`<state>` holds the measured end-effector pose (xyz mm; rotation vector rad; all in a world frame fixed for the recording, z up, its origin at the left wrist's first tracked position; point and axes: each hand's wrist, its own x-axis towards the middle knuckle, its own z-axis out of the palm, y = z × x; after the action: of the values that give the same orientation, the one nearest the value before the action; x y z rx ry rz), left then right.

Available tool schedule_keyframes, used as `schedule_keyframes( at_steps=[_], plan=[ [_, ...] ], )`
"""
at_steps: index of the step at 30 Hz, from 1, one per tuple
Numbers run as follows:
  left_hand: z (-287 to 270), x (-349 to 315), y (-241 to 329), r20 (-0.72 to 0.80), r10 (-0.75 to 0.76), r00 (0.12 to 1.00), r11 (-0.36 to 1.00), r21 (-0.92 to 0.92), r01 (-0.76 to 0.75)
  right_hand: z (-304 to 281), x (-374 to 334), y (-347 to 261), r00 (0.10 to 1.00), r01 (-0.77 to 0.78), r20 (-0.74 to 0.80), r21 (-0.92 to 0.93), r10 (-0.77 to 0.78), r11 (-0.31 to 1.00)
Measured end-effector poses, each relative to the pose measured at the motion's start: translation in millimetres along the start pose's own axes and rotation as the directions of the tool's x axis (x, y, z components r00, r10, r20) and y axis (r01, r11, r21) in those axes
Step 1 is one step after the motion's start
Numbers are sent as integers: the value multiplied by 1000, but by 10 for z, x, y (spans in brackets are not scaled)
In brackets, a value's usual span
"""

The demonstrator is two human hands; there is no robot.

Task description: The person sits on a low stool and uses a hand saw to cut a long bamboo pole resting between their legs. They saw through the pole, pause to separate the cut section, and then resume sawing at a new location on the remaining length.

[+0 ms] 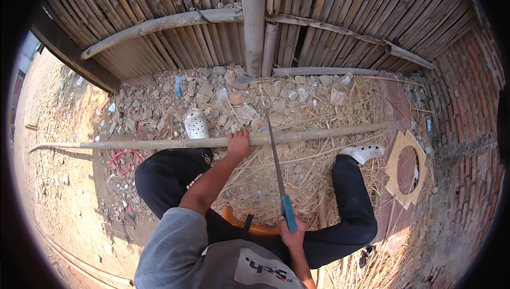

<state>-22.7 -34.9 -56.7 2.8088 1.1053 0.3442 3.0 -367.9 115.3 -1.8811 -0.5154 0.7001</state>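
Observation:
A long bamboo pole (133, 144) lies crosswise in front of me, over my left leg. My left hand (238, 144) is closed on it near its middle. In my right hand (294, 233) is a handsaw (277, 166), gripped by its teal handle. The long narrow blade points away from me and crosses the pole just right of my left hand. Whether its teeth touch the bamboo, I cannot tell. Both my feet, in white perforated clogs, show beyond or beside the pole.
Beneath me is an orange plastic seat (265, 230). Rubble (154, 100) and dry straw cover the ground ahead. A bamboo slat wall (212, 45) rises at the far side, a brick wall (467, 103) at right. Near my right foot lies a cut-out board (393, 169) with a round hole.

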Motion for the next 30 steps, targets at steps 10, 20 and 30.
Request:
schedule_keyframes(
  at_steps=[10,20,30],
  plan=[
    [-76,247,-32,721,-44,692,993,-42,107,-47,-173,140,999,-49,-14,-36,49,998],
    [266,-348,100,29,-76,997,995,-55,77,-15,-211,76,994,-108,7,-38,108,993],
    [-122,543,-208,844,-28,536,972,-103,212,-23,-180,-9,998,-47,26,-89,49,995]
  ],
)
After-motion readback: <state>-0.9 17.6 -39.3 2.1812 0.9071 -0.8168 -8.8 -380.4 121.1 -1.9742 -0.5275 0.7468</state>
